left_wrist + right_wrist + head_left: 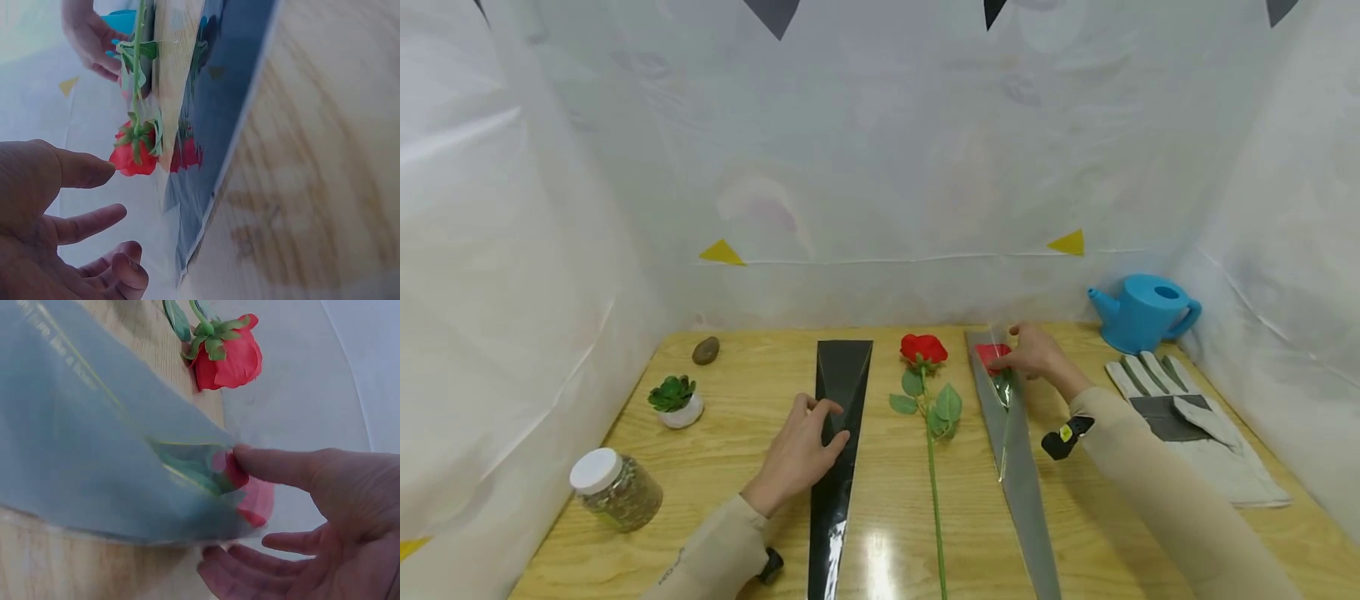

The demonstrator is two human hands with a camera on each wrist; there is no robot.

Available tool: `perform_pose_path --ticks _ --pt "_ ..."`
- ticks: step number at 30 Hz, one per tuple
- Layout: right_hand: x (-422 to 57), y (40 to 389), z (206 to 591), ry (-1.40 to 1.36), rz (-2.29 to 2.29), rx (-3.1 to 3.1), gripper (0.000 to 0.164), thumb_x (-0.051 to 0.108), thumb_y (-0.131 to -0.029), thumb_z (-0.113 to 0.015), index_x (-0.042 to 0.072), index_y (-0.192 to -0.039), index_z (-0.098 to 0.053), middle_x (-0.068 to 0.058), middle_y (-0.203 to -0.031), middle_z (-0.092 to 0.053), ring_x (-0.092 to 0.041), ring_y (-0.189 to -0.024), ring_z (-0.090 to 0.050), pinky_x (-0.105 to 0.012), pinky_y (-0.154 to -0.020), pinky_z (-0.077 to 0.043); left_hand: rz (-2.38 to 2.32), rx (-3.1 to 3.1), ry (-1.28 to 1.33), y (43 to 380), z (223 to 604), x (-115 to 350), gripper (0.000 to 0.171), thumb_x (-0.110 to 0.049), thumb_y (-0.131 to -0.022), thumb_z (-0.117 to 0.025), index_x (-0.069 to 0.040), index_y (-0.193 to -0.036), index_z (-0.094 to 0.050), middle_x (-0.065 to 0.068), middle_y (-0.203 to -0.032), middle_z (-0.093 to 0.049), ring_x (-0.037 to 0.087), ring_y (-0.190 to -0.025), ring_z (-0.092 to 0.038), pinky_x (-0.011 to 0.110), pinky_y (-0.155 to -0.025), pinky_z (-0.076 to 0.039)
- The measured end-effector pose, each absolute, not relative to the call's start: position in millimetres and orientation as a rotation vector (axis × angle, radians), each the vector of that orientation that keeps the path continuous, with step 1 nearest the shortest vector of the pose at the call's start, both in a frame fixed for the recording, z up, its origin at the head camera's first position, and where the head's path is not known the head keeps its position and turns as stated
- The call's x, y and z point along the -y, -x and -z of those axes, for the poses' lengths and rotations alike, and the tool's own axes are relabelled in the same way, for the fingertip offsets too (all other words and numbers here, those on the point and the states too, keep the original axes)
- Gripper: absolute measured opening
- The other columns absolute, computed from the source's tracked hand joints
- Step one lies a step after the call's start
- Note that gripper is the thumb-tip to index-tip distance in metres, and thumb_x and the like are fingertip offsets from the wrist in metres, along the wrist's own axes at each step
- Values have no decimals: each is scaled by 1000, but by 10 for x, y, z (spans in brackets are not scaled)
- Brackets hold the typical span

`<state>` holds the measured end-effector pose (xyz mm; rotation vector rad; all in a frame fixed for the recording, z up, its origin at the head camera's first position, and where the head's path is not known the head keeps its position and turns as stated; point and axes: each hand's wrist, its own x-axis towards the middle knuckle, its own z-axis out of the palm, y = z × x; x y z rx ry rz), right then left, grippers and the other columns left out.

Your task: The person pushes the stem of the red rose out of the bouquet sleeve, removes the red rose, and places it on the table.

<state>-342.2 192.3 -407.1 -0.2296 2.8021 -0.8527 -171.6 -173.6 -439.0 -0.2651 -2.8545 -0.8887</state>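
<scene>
A grey flower sleeve (pixel 1026 500) with a clear front lies right of the middle, a red rose (pixel 991 357) inside its wide end. My right hand (pixel 1037 354) is at that end. In the right wrist view its thumb (pixel 275 464) touches the sleeve beside the bloom, with the other fingers along the lower edge. My left hand (pixel 801 454) hovers at a glossy black flower sleeve (pixel 842 375), fingers loosely bent and holding nothing. Between the sleeves lies a second red rose (pixel 923 347) with green leaves and a long stem.
At left are a brown stone (pixel 706 350), a small potted succulent (pixel 676 402) and a white-lidded jar (pixel 617 492). A blue watering can (pixel 1138 312) and a pair of work gloves (pixel 1195 433) sit at right. White sheeting (pixel 880 167) walls the table.
</scene>
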Motion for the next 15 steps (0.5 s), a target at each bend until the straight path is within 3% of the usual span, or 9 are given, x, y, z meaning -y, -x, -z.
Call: perform_pose_path --ticks 3,7,10,15 --pt "-1970 3404 4132 144 966 -2649 97 30 -83 -82 -18 -144 -24 -35 -120 -50 -33 -84 -63 -44 -66 -57 896 2852 271 1721 4405 1743 33 -21 -92 -72 -7 -121 -63 13 -110 -44 14 -58 -40 28 -47 -36" --pt "-1997 3407 4196 119 1004 -2595 98 32 -80 -83 -18 -143 -27 -34 -126 -48 -34 -98 -59 -45 -78 -54 904 2848 280 1734 4401 1734 33 -21 -93 -72 -7 -121 -63 12 -109 -45 14 -58 -41 28 -48 -37" --pt "-2024 3422 4267 98 1086 -2537 87 29 -80 -84 -16 -139 -39 -29 -127 -51 -33 -104 -56 -44 -85 -51 915 2849 288 1735 4384 1716 33 -21 -93 -72 -7 -122 -63 12 -109 -46 14 -56 -41 28 -47 -37" --pt "-2118 3418 4378 13 1382 -2297 60 15 -81 -82 -15 -125 -54 -17 -111 -59 -20 -90 -61 -36 -78 -54 971 2863 344 1698 4350 1662 32 -18 -94 -70 -6 -123 -62 13 -106 -48 15 -61 -43 29 -51 -39"
